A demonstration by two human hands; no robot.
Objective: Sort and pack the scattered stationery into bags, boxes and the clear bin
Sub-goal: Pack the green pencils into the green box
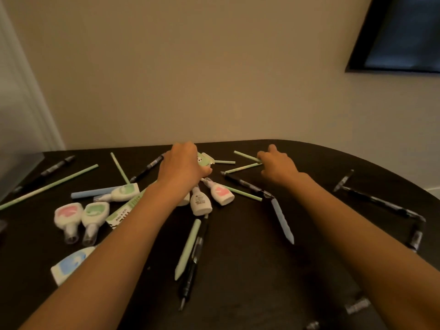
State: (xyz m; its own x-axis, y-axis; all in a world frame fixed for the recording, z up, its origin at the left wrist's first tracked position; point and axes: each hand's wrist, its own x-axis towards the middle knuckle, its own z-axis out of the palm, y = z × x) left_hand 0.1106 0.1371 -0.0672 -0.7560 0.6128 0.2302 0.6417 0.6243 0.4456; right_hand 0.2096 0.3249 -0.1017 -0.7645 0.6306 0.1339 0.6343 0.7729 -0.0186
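On the dark table point(250, 270), toward twelve o'clock, our left hand point(183, 164) arches over a small green-and-white piece with a cartoon face point(205, 160). The back of the hand hides the fingers, so we cannot tell whether they grip the piece or only cover it. At one o'clock our right hand point(277, 165) has its fingers curled, thumb and fingertips pinching the meeting ends of two pale green sticks point(245, 156), which lie pointing toward nine o'clock from the hand.

Correction tapes point(95, 211) lie scattered from seven to eleven o'clock of the table's middle. We see only part of the blue one point(69, 263), as our left forearm crosses it. The same forearm covers most of a printed green-and-white box point(120, 213), so we cannot read its lettering. Black pens point(190, 265) lie about, some nearly lost against the dark top. At five o'clock small grey pieces point(357, 306) are too blurred to name. At nine o'clock a translucent grey shape point(19, 172) is cut off by the frame's edge.
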